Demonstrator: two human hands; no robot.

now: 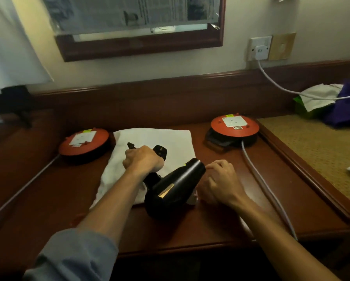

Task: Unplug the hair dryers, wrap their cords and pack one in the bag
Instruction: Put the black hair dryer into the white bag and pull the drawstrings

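Hair dryer held over a white bag on a dark wooden counter [220,230].

The bag [149,142] lies flat mid-counter between two red cord reels, one [84,143] toward the left edge, one [234,126] toward the right edge. The black hair dryer [174,187] sits over the bag's near edge between the hands: the left hand [142,161] grips its handle, which is mostly hidden. The right hand [220,183] rests curled just beside the barrel; whether it holds anything is hard to tell.
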